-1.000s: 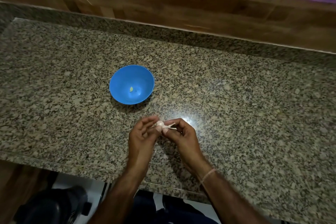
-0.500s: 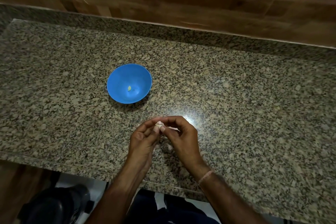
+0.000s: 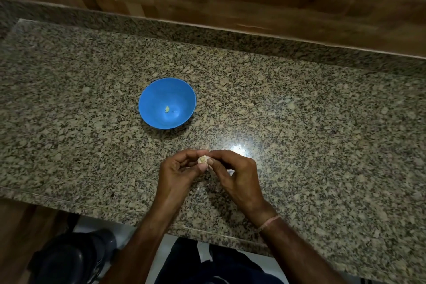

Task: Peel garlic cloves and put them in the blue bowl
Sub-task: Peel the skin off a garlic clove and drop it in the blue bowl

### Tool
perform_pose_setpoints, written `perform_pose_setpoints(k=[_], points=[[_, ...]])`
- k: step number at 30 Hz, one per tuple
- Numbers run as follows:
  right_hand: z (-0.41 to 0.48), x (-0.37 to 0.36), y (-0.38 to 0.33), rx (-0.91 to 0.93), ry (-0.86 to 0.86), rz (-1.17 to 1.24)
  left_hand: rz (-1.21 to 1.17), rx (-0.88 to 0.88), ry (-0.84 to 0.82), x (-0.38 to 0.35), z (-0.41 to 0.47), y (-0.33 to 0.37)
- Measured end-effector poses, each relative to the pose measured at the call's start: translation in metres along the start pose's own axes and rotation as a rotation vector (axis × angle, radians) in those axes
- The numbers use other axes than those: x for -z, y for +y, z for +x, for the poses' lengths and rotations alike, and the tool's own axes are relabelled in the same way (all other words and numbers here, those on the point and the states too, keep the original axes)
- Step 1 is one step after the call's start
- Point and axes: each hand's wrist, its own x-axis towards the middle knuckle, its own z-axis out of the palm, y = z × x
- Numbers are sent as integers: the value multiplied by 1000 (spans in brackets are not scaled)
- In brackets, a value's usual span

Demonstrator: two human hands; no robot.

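Left hand (image 3: 177,175), right hand (image 3: 238,175) — pinching garlic (image 3: 203,159)

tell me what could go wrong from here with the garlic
1. The garlic is pinched only at the fingertips of the left hand and right hand, so it might slip and drop onto the counter.
2. The hands work short of the bowl, not over it, so a freed clove could land beside it.
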Motion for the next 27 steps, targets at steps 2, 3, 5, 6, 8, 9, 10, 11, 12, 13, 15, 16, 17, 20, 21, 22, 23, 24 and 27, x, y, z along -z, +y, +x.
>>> perform_pose_setpoints(k=[2, 3, 5, 6, 8, 9, 10, 11, 12, 13, 15, 16, 17, 20, 21, 22, 23, 24, 27], points=[[1, 0, 2, 1, -6, -11, -18, 7, 3, -1, -1, -2], [1, -2, 4, -39, -4, 12, -35, 20, 8, -2, -1, -4], [0, -7, 5, -213, 27, 155, -111, 86, 14, -4, 1, -10], [-1, -9, 5, -319, 57, 256, -165, 129, 13, -5, 4, -13], [-4, -8, 9, -491, 115, 425, -271, 209, 11, -4, 10, -23], [-5, -5, 12, -541, 126, 451, -301, 242, 16, -1, 14, -29], [-8, -2, 18, -565, 121, 420, -301, 265, 24, 3, 18, -34], [-10, 3, 24, -568, 103, 350, -268, 276, 35, 7, 22, -40], [-13, 6, 31, -563, 79, 272, -213, 275, 47, 12, 26, -44], [-16, 9, 38, -558, 52, 193, -133, 261, 56, 16, 29, -46], [-21, 11, 48, -547, 3, 34, 68, 179, 70, 19, 34, -47], [-22, 10, 50, -541, -22, -23, 175, 117, 72, 19, 36, -46], [-23, 9, 52, -537, -44, -66, 285, 44, 69, 18, 37, -46], [-23, 1, 53, -506, -108, -202, 675, -225, 45, 14, 38, -47], [-22, -1, 52, -486, -130, -260, 778, -288, 32, 13, 39, -51], [-20, -3, 51, -474, -145, -311, 841, -317, 24, 13, 40, -55], [-19, -3, 50, -472, -154, -350, 872, -319, 23, 12, 39, -58], [-17, -3, 50, -477, -162, -375, 887, -311, 26, 12, 38, -61], [-10, 3, 46, -519, -203, -375, 954, -292, 86, 10, 24, -65]])
